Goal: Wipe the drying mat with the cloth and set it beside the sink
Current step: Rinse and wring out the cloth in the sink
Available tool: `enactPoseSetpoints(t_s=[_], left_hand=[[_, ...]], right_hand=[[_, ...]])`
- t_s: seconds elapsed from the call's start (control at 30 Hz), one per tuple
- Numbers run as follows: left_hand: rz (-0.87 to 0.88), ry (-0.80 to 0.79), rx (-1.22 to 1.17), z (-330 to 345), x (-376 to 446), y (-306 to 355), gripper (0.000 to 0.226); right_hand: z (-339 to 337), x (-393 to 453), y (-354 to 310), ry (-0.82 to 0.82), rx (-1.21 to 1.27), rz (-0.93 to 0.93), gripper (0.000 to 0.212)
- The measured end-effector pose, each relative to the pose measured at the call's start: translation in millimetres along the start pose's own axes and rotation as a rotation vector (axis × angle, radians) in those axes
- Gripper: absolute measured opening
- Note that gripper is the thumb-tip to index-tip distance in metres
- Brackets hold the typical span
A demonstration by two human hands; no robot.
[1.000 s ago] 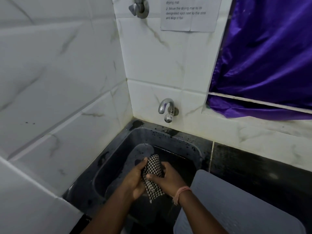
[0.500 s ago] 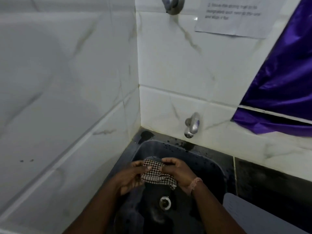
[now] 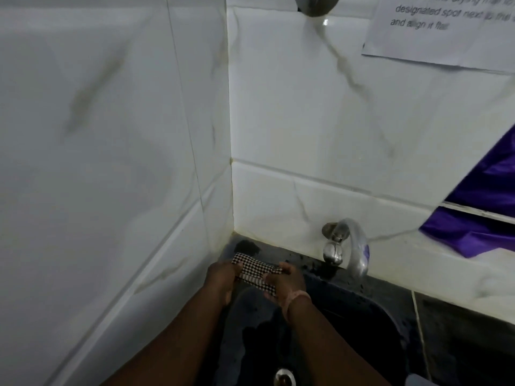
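to the left of the sink (image 3: 384,316) you have only the tiled side wall (image 3: 97,162), which meets the back wall at the corner just behind your hands, so there is no room to swing that way. your left hand (image 3: 220,277) has its grip closed on the near-left end of the checkered cloth (image 3: 255,271), and your right hand (image 3: 284,282) pinches the other end; the cloth is bunched between them, held over the back-left part of the sink, just below the corner. this looks like wringing or folding the cloth before the wipe, so the mat itself seems not yet touched. right of your hands the tap (image 3: 348,246) juts out over the sink's back rim, near your right wrist, so mind it when you lift. the drain (image 3: 284,378) sits low in the basin. the drying mat (image 3: 418,381) shows only as a pale sliver at the bottom edge, right of the sink. next you likely need to carry the cloth right, across the sink rim onto the dark surface (image 3: 468,330), where the open room lies.
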State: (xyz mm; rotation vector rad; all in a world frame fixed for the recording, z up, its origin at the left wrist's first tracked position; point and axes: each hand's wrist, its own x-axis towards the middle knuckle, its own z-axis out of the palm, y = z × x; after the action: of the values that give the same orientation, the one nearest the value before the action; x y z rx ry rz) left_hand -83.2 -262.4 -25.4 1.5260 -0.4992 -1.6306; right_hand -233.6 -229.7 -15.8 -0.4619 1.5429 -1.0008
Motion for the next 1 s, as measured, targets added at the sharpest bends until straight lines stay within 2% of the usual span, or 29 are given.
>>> enactPoseSetpoints(t_s=[0.13, 0.23, 0.37, 0.47, 0.6, 0.67, 0.8, 1.0], left_hand=[[0.094, 0.120, 0.124, 14, 51, 3, 0.021], [0.226, 0.224, 0.241, 25, 78, 7, 0.022], [0.351, 0.291, 0.429, 36, 93, 12, 0.038], [0.404, 0.370, 0.609, 45, 104, 5, 0.035], [0.419, 0.444, 0.678, 51, 101, 2, 0.030], [0.432, 0.439, 0.755, 50, 93, 4, 0.029], [0.515, 0.333, 0.867, 44, 59, 8, 0.028], [0.752, 0.104, 0.930, 41, -7, 10, 0.023]], right_hand=[[18, 43, -14, 0.135, -0.219, -0.095, 0.041], [33, 73, -17, 0.151, -0.237, -0.162, 0.027], [49, 110, -10, 0.206, -0.275, -0.246, 0.029], [50, 123, -5, 0.229, -0.364, -0.279, 0.028], [46, 123, 2, 0.226, -0.590, -0.315, 0.038], [42, 110, 0, 0.225, -0.597, -0.311, 0.045], [34, 70, -10, 0.234, -0.612, -0.348, 0.028], [29, -1, -13, 0.251, -0.721, -0.497, 0.020]])
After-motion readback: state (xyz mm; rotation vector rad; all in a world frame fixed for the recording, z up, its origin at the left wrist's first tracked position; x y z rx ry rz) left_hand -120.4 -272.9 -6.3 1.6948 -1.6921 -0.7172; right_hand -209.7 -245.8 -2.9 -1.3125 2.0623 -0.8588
